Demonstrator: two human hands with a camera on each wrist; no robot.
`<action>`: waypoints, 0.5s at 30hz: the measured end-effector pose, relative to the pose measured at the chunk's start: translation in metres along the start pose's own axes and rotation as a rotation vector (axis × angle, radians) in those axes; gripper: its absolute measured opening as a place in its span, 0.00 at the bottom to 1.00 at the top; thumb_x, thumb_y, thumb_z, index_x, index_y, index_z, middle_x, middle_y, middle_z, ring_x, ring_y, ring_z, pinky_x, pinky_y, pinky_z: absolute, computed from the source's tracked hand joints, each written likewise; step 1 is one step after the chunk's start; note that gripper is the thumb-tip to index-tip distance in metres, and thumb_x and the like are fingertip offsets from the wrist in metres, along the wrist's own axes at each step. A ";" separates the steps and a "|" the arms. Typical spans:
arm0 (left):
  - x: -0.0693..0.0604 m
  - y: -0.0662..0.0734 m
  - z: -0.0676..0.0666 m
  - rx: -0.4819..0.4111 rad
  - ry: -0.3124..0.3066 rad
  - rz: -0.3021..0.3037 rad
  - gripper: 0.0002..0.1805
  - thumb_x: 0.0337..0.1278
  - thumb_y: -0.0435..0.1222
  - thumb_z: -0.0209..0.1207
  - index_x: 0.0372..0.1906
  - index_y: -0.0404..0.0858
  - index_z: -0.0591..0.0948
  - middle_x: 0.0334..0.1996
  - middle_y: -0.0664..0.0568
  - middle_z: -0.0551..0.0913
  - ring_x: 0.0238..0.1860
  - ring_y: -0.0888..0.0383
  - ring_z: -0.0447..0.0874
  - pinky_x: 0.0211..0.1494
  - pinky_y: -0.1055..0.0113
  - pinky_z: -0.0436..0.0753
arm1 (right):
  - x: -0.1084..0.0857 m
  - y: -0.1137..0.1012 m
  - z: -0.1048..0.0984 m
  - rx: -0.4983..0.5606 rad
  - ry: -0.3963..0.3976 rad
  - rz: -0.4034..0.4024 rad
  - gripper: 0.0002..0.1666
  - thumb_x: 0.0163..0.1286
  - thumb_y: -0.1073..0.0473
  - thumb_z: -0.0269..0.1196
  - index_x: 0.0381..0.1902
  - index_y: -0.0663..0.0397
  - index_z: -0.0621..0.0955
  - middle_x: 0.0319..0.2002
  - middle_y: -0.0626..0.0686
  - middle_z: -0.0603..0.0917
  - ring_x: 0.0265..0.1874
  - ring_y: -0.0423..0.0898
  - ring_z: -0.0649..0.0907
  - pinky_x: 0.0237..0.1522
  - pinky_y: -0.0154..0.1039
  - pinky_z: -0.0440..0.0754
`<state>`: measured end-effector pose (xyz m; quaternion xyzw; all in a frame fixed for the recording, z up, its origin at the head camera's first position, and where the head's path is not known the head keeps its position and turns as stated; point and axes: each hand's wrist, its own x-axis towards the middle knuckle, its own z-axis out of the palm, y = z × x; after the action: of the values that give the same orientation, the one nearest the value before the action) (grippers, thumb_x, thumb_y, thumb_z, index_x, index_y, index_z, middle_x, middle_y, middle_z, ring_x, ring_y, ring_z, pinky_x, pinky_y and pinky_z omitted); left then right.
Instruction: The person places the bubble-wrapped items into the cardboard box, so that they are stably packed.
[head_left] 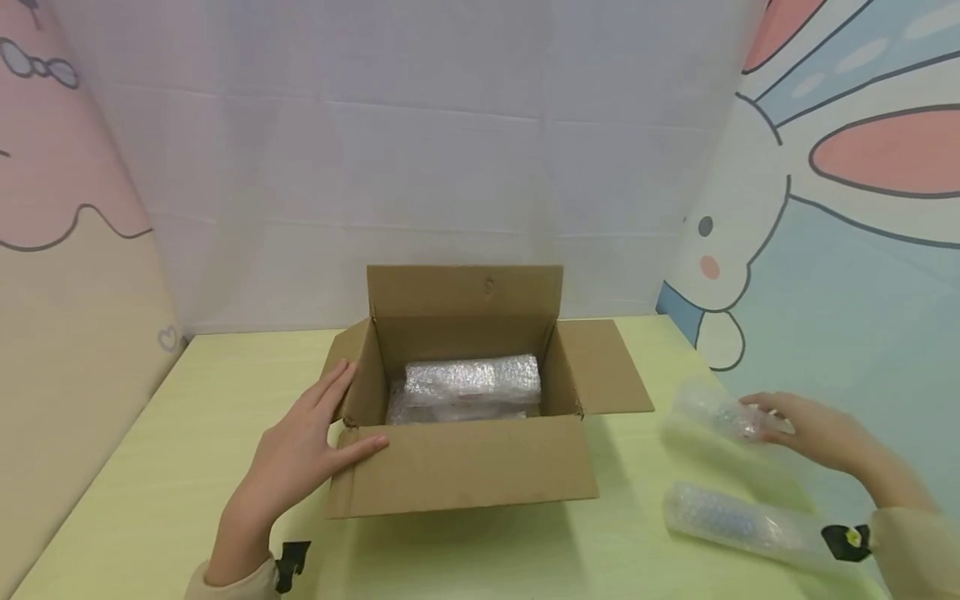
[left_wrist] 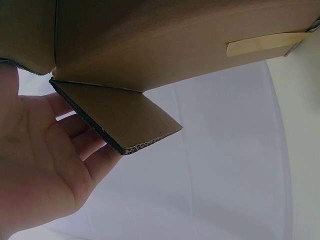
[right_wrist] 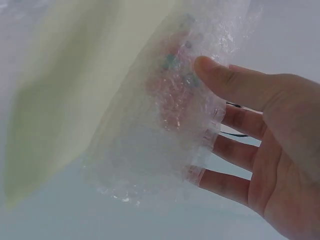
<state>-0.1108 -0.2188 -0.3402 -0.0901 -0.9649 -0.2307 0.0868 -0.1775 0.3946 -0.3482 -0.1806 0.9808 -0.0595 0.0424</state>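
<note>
An open cardboard box (head_left: 465, 467) stands on the table with its flaps spread. Inside it lie bubble-wrapped packages (head_left: 472, 380), one on top of another. At the box's left front corner rests my left hand (head_left: 292, 450), its thumb on the front flap and its fingers fairly straight against the left side flap (left_wrist: 115, 112). Off to the right, my right hand (head_left: 817, 429) holds a bubble-wrapped package (right_wrist: 165, 100) between thumb and fingers. Pinkish and greenish contents show faintly through the wrap; their kind cannot be made out.
Another bubble-wrapped package (head_left: 742, 525) lies on the yellow-green table (head_left: 187, 433) at the right, near the right wrist. A white curtain (head_left: 435, 167) hangs behind the box. Walls with cartoon drawings stand on both sides.
</note>
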 end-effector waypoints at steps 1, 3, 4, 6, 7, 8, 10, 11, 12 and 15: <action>0.000 0.000 0.000 0.000 0.001 -0.001 0.55 0.49 0.66 0.60 0.78 0.49 0.51 0.76 0.46 0.55 0.71 0.39 0.62 0.46 0.39 0.79 | 0.002 -0.002 -0.007 -0.016 0.015 0.009 0.29 0.64 0.50 0.66 0.59 0.59 0.76 0.51 0.65 0.82 0.45 0.61 0.83 0.38 0.56 0.81; 0.000 -0.001 -0.001 -0.002 0.001 -0.003 0.55 0.50 0.66 0.60 0.78 0.49 0.51 0.76 0.46 0.55 0.71 0.39 0.62 0.46 0.39 0.79 | 0.006 -0.006 -0.022 -0.057 0.043 0.022 0.30 0.65 0.48 0.65 0.61 0.58 0.75 0.53 0.67 0.81 0.47 0.64 0.82 0.40 0.59 0.80; 0.000 -0.001 -0.001 -0.003 0.000 -0.004 0.55 0.50 0.66 0.60 0.78 0.49 0.51 0.76 0.47 0.55 0.71 0.39 0.62 0.46 0.38 0.79 | 0.008 -0.009 -0.030 -0.079 0.057 0.027 0.30 0.66 0.48 0.64 0.61 0.58 0.75 0.54 0.68 0.80 0.48 0.65 0.82 0.41 0.60 0.80; -0.001 -0.001 -0.001 -0.007 -0.001 -0.005 0.55 0.50 0.66 0.60 0.78 0.49 0.50 0.77 0.47 0.55 0.72 0.40 0.62 0.47 0.38 0.79 | 0.014 -0.015 -0.044 -0.118 0.072 0.038 0.31 0.67 0.47 0.63 0.62 0.58 0.74 0.55 0.69 0.79 0.49 0.66 0.81 0.41 0.62 0.79; -0.001 0.000 -0.001 -0.009 -0.002 -0.004 0.55 0.50 0.66 0.60 0.78 0.49 0.50 0.77 0.47 0.55 0.72 0.39 0.61 0.47 0.38 0.78 | 0.016 -0.019 -0.051 -0.138 0.082 0.040 0.31 0.68 0.47 0.63 0.62 0.58 0.74 0.56 0.69 0.79 0.49 0.66 0.81 0.42 0.62 0.79; -0.001 0.000 -0.001 -0.010 -0.003 -0.004 0.55 0.50 0.66 0.60 0.78 0.49 0.50 0.77 0.46 0.55 0.72 0.39 0.61 0.47 0.37 0.78 | 0.019 -0.024 -0.057 -0.159 0.093 0.043 0.30 0.68 0.47 0.63 0.62 0.58 0.74 0.56 0.68 0.79 0.49 0.66 0.81 0.42 0.61 0.80; -0.001 0.000 -0.001 -0.012 -0.005 -0.002 0.55 0.50 0.66 0.60 0.78 0.49 0.50 0.77 0.46 0.54 0.71 0.39 0.62 0.47 0.37 0.78 | 0.023 -0.033 -0.069 -0.181 0.117 0.040 0.29 0.68 0.48 0.63 0.62 0.57 0.74 0.55 0.67 0.79 0.48 0.65 0.81 0.40 0.61 0.80; -0.001 0.000 -0.001 -0.013 -0.007 -0.002 0.55 0.50 0.66 0.60 0.78 0.49 0.50 0.77 0.46 0.54 0.71 0.39 0.62 0.47 0.37 0.78 | 0.025 -0.038 -0.074 -0.192 0.132 0.033 0.29 0.67 0.49 0.63 0.62 0.56 0.75 0.54 0.67 0.80 0.48 0.65 0.82 0.40 0.60 0.81; -0.001 0.000 -0.001 -0.015 -0.009 -0.003 0.55 0.50 0.66 0.60 0.78 0.49 0.50 0.77 0.46 0.54 0.71 0.39 0.62 0.48 0.37 0.78 | 0.028 -0.044 -0.079 -0.204 0.146 0.026 0.29 0.67 0.49 0.63 0.62 0.56 0.75 0.54 0.66 0.80 0.47 0.64 0.82 0.39 0.60 0.81; -0.001 0.000 -0.001 -0.018 -0.012 -0.006 0.55 0.50 0.66 0.60 0.78 0.49 0.50 0.77 0.46 0.54 0.71 0.39 0.61 0.48 0.37 0.77 | 0.034 -0.061 -0.092 -0.221 0.185 -0.010 0.28 0.66 0.50 0.64 0.62 0.53 0.75 0.53 0.63 0.81 0.46 0.63 0.83 0.37 0.58 0.82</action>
<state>-0.1102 -0.2195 -0.3400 -0.0893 -0.9635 -0.2394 0.0796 -0.1973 0.3349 -0.2510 -0.1828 0.9802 0.0324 -0.0688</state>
